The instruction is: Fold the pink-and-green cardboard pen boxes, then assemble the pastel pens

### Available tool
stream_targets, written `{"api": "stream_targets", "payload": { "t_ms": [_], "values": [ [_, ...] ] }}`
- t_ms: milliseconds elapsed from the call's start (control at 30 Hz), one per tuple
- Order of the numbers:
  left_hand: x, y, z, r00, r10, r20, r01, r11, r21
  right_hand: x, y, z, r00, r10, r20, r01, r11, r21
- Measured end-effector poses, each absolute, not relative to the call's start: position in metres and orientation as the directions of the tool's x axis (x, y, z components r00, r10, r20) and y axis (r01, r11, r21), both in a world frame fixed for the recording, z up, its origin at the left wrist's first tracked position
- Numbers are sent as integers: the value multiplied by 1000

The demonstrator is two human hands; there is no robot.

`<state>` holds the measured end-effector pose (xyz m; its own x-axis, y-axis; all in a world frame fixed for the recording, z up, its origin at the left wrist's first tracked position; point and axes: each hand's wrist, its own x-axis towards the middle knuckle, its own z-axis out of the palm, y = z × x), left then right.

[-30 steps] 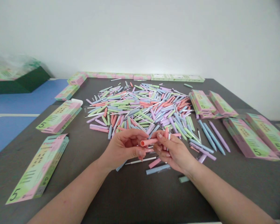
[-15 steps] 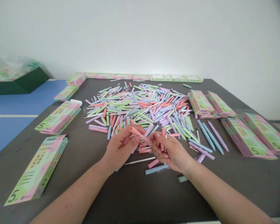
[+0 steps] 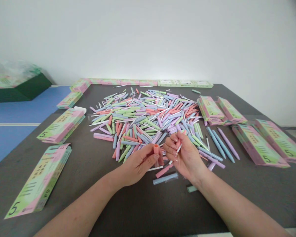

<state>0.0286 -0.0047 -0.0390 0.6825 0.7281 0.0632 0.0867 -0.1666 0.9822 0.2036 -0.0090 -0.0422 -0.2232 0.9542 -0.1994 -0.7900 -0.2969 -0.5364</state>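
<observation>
My left hand (image 3: 135, 166) is closed around a coral pen barrel (image 3: 156, 150), which stands nearly upright with its open end up. Just to the right, my right hand (image 3: 187, 159) curls its fingers round a thin white pen refill (image 3: 179, 148) and a coral pen part (image 3: 178, 143), mostly covered by the fingers. The hands are close together but apart, over the near edge of a pile of pen parts (image 3: 138, 116) in coral, green, blue and purple. Below them lies a blue barrel with a clear end (image 3: 164, 178).
Printed pen boxes lie at the left (image 3: 38, 181) and in stacks at the right (image 3: 261, 144). A row of boxes (image 3: 148, 82) lines the back edge. Two blue pens and a purple pen (image 3: 228, 143) lie right of the pile. A dark green bin (image 3: 32, 87) stands far left.
My left hand has turned the coral barrel from slanting to upright and moved it slightly right and down. My right hand has drawn away from it and tilted the refill.
</observation>
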Motion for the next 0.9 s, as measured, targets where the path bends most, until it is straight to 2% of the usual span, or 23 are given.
{"api": "stream_targets", "payload": {
  "t_ms": [100, 200, 367, 433, 533, 633, 700, 900],
  "values": [
    [31, -7, -40, 755, 656, 1, 139, -162, 977, 199, -10, -40, -163, 972, -170, -807, -231, -544],
    [33, -8, -43, 812, 583, -5, 89, -116, 989, 194, -10, -39, -110, 983, -147, -802, -175, -571],
    [33, -7, -43, 832, 554, 12, 32, -70, 997, 191, -10, -41, -37, 994, -102, -747, -96, -658],
    [32, -7, -40, 835, 551, 14, 35, -78, 996, 193, -9, -45, -15, 998, -55, -672, -51, -738],
    [30, -5, -37, 825, 563, 36, 21, -94, 995, 199, -10, -50, 4, 999, 39, -473, 36, -881],
    [27, -3, -36, 802, 595, 47, 19, -105, 994, 206, -12, -51, 16, 998, 60, -317, 62, -946],
    [25, -3, -36, 794, 607, 32, 39, -104, 994, 208, -13, -47, 41, 997, 58, -323, 68, -944],
    [29, -7, -37, 815, 576, -62, 111, -49, 993, 206, -16, -31, 90, 987, 131, -501, 159, -851]
  ]
}}
